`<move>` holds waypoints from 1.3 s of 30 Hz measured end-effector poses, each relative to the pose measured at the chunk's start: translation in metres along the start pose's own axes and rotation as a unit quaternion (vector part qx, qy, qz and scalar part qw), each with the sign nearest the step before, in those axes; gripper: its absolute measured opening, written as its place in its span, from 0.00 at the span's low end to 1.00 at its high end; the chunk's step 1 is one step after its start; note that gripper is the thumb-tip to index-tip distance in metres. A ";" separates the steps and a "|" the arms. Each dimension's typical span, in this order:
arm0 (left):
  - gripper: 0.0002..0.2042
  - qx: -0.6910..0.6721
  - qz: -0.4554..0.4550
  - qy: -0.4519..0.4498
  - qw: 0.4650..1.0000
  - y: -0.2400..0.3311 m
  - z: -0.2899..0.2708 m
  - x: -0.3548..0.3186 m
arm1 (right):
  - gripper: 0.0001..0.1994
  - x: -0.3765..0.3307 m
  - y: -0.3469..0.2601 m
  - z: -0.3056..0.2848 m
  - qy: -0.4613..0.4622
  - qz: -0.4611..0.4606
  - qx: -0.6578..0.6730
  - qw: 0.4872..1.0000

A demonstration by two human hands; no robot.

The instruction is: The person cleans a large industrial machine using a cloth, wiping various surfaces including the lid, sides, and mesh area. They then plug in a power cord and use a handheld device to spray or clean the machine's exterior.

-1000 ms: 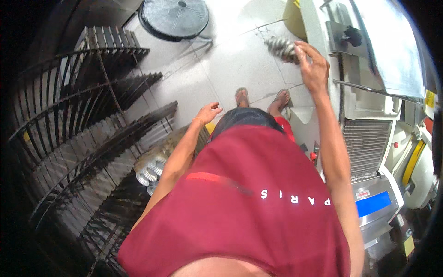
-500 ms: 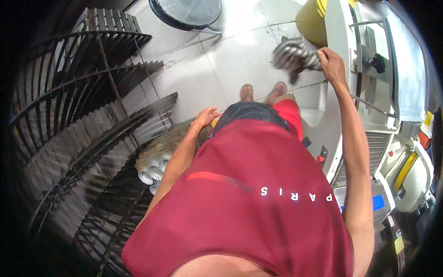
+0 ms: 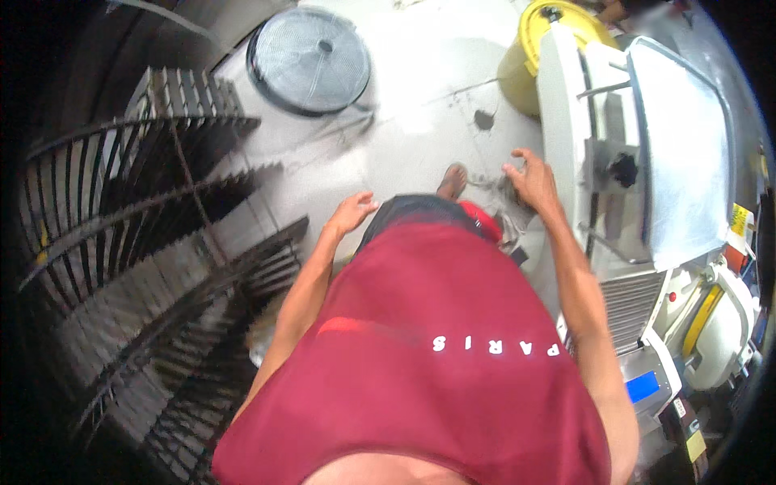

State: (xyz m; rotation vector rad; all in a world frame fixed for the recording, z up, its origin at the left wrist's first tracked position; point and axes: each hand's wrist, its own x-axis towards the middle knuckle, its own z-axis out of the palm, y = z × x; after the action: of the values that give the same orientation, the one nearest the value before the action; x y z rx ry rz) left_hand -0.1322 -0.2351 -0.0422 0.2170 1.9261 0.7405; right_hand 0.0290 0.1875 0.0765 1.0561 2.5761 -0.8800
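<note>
My right hand (image 3: 533, 182) hangs beside the white machine with its thumb and forefinger apart. Just below it is a greyish, blurred cloth-like bundle (image 3: 511, 222), partly hidden by the wrist; no finger is seen closed round it. My left hand (image 3: 352, 212) hovers near my left hip, fingers loosely stretched and nothing in them. Nearest to that hand are the dark shorts (image 3: 412, 212) I wear.
Dark metal racks (image 3: 162, 194) line the left. A round mesh-topped stand (image 3: 311, 61) is ahead. On the right are a yellow bin (image 3: 517, 81), a white machine (image 3: 563, 121) with a clear panel (image 3: 687, 153), and a blue screen (image 3: 643, 386). A person's arm shows at the far right.
My right hand has come down and inward from the machine's side, and its fingers have opened from the striped cloth-like bundle. My left hand has shifted slightly. The view has moved forward.
</note>
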 end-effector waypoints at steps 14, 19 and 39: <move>0.24 0.074 0.287 -0.186 0.937 0.352 0.001 0.113 | 0.11 0.086 -0.135 -0.096 0.006 -0.062 0.683 0.727; 0.22 -0.288 0.203 -0.325 0.878 0.407 -0.020 0.159 | 0.10 0.119 -0.159 -0.110 0.131 -0.048 0.654 0.743; 0.22 0.255 0.462 -0.400 0.749 0.549 -0.042 0.257 | 0.19 0.205 -0.102 -0.081 0.555 0.297 0.192 0.753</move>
State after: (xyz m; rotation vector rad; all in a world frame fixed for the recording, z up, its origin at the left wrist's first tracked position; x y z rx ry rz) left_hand -0.3814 0.3015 0.0952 1.6416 1.0291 0.5368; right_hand -0.1876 0.2947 0.1031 3.0565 2.3720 -0.6874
